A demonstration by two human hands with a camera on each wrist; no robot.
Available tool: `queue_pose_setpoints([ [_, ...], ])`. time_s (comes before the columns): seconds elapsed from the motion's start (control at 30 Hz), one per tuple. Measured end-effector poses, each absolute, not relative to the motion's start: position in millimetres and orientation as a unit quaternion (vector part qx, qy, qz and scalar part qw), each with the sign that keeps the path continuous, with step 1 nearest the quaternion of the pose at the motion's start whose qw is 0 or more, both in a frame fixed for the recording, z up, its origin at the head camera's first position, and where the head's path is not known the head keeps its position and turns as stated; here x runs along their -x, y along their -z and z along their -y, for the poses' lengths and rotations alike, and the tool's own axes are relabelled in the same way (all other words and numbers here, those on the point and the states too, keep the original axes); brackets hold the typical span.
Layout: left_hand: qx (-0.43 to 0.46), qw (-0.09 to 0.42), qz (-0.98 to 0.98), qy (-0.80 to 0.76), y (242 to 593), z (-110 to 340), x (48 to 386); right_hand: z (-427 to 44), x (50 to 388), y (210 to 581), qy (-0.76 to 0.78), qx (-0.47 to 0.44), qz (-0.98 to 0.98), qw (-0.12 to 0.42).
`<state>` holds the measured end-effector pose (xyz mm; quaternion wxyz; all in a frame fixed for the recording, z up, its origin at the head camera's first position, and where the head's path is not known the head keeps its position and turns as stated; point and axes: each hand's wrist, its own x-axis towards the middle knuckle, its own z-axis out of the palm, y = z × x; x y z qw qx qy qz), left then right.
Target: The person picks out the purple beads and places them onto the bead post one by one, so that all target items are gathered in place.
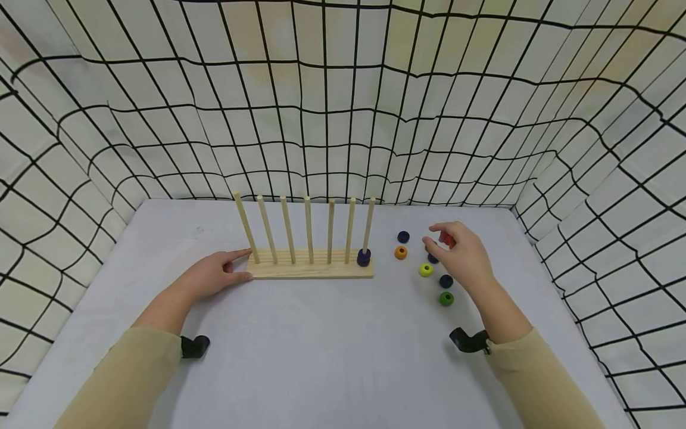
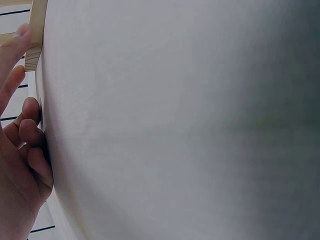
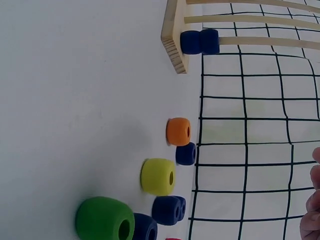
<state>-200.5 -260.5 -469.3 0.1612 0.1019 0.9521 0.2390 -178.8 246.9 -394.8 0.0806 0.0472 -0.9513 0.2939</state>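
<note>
A wooden peg rack (image 1: pixel 305 272) on the table (image 1: pixel 321 339) carries two blue beads (image 1: pixel 364 258) on its rightmost peg (image 1: pixel 368 223), its left end pinched by the left hand (image 1: pixel 211 274), apparently for steadiness; right of the rack, the right hand (image 1: pixel 463 253) hangs empty, fingers parted, over loose beads (image 3: pixel 154 177).

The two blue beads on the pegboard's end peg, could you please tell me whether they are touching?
Touching: the right wrist view shows the upper blue bead flush against the lower blue bead, without a gap.

left hand (image 1: pixel 214 275) low, fingers (image 1: pixel 238 254) parted; right hand (image 1: pixel 463 251) raised, fingers loosely curved.
</note>
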Motion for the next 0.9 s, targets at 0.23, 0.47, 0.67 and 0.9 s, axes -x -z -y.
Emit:
queue_pose_setpoints([
  [0.23, -0.099, 0.164, -0.952, -0.240, 470, 260, 200, -261, 174, 403, -0.270, -0.035, 0.961, 0.052],
  [0.47, -0.097, 0.167, -0.951, -0.242, 468, 260, 200, -276, 166, 412, -0.253, -0.028, 0.966, 0.046],
  [0.67, -0.098, 0.165, -0.951, -0.242, 465, 260, 200, -289, 159, 421, -0.242, -0.020, 0.969, 0.036],
  [0.9, -0.098, 0.166, -0.952, -0.238, 467, 260, 200, -305, 150, 431, -0.220, -0.003, 0.975, 0.027],
])
